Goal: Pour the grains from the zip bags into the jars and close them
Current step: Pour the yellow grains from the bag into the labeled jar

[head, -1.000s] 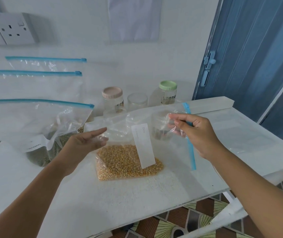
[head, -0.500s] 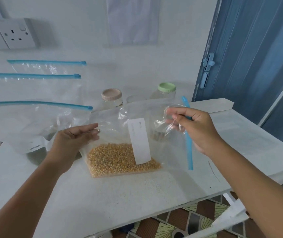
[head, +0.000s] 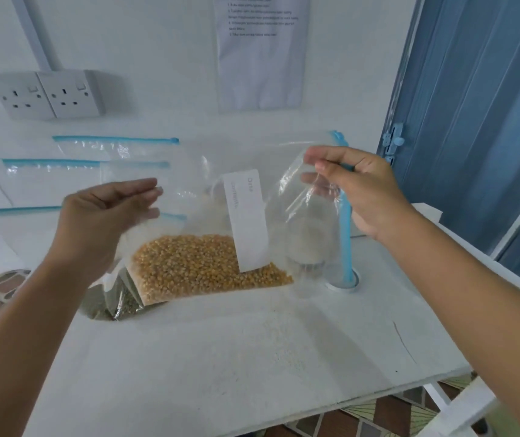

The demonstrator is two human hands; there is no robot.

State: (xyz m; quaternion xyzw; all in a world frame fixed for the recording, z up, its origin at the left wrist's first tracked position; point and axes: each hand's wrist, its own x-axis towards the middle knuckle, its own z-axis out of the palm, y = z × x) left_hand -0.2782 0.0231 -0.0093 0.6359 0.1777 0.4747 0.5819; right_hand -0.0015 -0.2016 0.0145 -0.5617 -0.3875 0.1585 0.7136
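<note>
A clear zip bag of yellow corn kernels (head: 202, 266) with a white label hangs tilted just above the white table (head: 252, 357). Its blue zip strip (head: 346, 234) runs down the right side. My right hand (head: 359, 190) pinches the bag's plastic beside that strip. My left hand (head: 104, 222) holds the bag's opposite edge between thumb and fingers. Through the plastic a clear jar (head: 307, 250) shows dimly behind the bag; the other jars are hidden.
Three more zip bags with blue strips (head: 113, 139) lean on the wall at the left; the front one holds dark green grains (head: 107, 302). A white ring-shaped thing (head: 344, 285) lies on the table under the strip. A blue door (head: 473, 121) stands at the right.
Both hands have lifted the corn bag off the table and raised it, so it now covers the jars. The left hand has closed onto the bag's edge.
</note>
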